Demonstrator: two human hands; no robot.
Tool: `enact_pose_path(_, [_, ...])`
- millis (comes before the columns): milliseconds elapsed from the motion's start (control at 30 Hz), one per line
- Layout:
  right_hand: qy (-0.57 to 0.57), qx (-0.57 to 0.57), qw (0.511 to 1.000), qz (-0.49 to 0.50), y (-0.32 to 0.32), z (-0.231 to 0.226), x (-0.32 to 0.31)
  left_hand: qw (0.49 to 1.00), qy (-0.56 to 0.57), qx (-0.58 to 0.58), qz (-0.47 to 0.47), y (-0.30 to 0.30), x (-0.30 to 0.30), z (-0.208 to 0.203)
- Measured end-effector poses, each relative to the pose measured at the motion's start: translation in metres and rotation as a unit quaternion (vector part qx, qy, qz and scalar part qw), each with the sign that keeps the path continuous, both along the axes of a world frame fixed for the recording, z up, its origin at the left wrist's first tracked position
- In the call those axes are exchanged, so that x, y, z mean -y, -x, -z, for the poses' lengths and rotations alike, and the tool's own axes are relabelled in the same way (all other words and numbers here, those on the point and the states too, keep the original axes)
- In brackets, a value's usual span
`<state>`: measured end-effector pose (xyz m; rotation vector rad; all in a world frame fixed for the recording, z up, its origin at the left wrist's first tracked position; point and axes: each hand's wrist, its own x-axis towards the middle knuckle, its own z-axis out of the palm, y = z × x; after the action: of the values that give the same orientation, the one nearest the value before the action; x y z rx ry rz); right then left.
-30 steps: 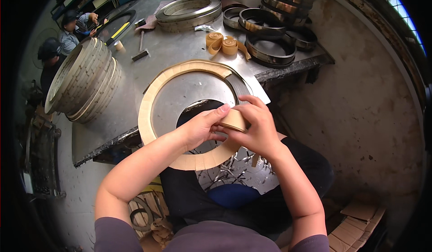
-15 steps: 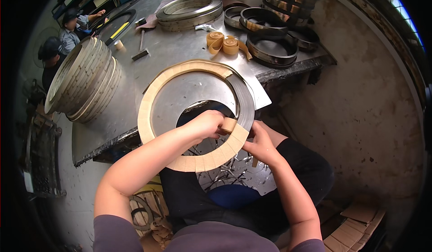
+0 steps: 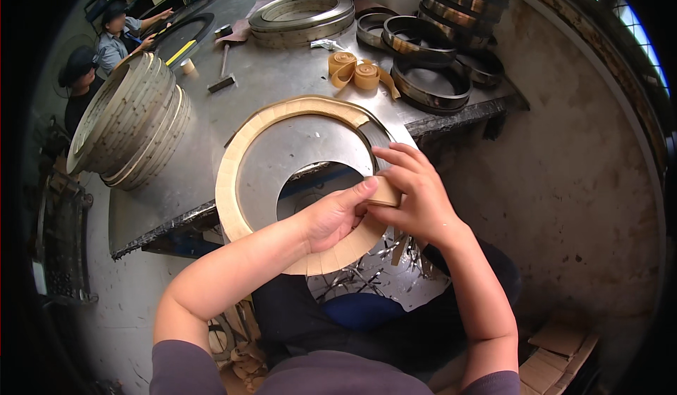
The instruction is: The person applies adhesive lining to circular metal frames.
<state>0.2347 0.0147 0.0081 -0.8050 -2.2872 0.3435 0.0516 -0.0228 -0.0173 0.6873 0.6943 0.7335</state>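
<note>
A large flat ring [image 3: 233, 162] rests partly on the metal table's edge and partly over my lap. Most of it is wrapped in overlapping tan paper tape; a grey stretch [image 3: 375, 136] shows bare at the upper right. On the ring's right side, both hands meet at a small roll of tan paper tape [image 3: 385, 193]. My left hand [image 3: 338, 215] reaches through the ring's opening and grips the roll, thumb on top. From the right, my right hand [image 3: 419, 194] closes on the roll's other end, upper fingers stretched over the ring. Their grip partly hides the roll.
Two loose tape rolls [image 3: 366, 76] and a hammer [image 3: 222, 83] lie on the metal table [image 3: 282, 64]. Black round pans [image 3: 431, 81] stand at the back right, stacked rings [image 3: 127, 124] at the left. Two people [image 3: 113, 39] work beyond. Cardboard [image 3: 557, 346] lies lower right.
My right hand has come up from beneath the ring's right rim onto the tape roll. My left hand has turned, its thumb now over the roll.
</note>
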Motion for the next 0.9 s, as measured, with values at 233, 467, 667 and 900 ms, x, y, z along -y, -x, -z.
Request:
enact_pose_path(233, [0.199, -0.101, 0.975, 0.017, 0.003, 0.01, -0.041, 0.998, 0.046, 0.004, -0.033, 0.0, 0.0, 0.003])
enact_pose_path(467, [0.107, 0.086, 0.988, 0.074, 0.081, 0.012, -0.122, 0.996, 0.082, 0.019, -0.019, 0.001, -0.002, 0.007])
enact_pose_path(667, [0.075, 0.167, 0.983, 0.014, 0.133, 0.006, -0.16, 0.996, 0.084, 0.012, 0.03, 0.003, -0.005, 0.001])
enact_pose_path(900, [0.083, 0.157, 0.983, 0.045, 0.114, 0.003, -0.151, 0.984, 0.128, 0.012, 0.124, 0.025, -0.004, -0.01])
